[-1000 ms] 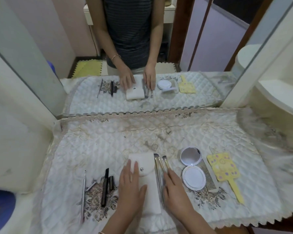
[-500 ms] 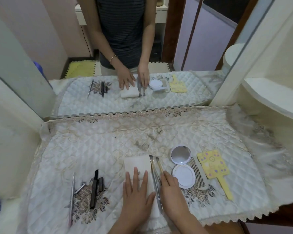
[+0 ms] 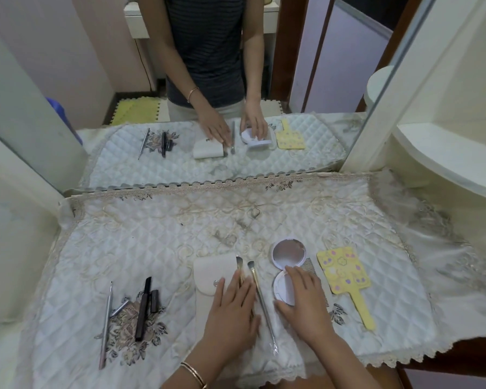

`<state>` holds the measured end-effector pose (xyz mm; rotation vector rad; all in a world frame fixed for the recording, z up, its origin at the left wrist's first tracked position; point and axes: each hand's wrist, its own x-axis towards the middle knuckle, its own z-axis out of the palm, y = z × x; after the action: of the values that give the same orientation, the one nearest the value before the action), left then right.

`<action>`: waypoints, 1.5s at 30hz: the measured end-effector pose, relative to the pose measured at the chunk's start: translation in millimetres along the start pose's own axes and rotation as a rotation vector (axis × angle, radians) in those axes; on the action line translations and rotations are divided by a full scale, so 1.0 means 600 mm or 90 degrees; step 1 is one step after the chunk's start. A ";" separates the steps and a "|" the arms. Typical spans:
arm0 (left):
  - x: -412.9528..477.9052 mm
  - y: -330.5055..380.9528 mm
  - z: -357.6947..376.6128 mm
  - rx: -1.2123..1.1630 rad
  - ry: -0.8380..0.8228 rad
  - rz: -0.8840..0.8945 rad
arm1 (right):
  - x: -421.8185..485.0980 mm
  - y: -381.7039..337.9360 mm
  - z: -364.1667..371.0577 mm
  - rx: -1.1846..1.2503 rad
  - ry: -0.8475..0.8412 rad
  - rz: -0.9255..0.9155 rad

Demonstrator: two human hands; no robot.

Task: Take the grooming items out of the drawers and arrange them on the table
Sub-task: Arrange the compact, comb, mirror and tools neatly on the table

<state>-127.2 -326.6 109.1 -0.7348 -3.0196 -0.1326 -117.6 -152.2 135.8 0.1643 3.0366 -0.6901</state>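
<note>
Our left hand (image 3: pixel 233 310) lies flat on the brushes (image 3: pixel 260 299), right hand (image 3: pixel 306 301) cups the compact (image 3: pixel 288 252); shifting it may knock the comb (image 3: pixel 310 263).

Comb (image 3: pixel 310 263) half under compact (image 3: pixel 289 252); brush (image 3: pixel 239 261) under left hand (image 3: pixel 232 307)
</note>
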 end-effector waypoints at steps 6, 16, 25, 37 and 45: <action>-0.002 -0.002 -0.013 -0.009 -0.032 0.031 | 0.005 -0.005 -0.001 0.051 -0.063 -0.084; -0.004 0.001 -0.006 -0.012 -0.048 0.033 | -0.019 0.071 -0.014 0.029 0.003 0.089; 0.002 -0.008 -0.018 -0.033 -0.071 0.078 | -0.033 0.064 -0.018 -0.036 0.016 0.071; -0.001 -0.005 -0.011 -0.003 -0.035 -0.044 | -0.020 0.115 -0.015 -0.030 -0.030 0.176; -0.012 0.001 -0.009 -0.018 -0.012 -0.016 | -0.036 0.051 -0.023 0.002 0.164 0.047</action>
<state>-120.4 -329.6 114.4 -0.7054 -3.0511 -0.1714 -92.9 -121.0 136.2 0.3916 3.2507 -0.7204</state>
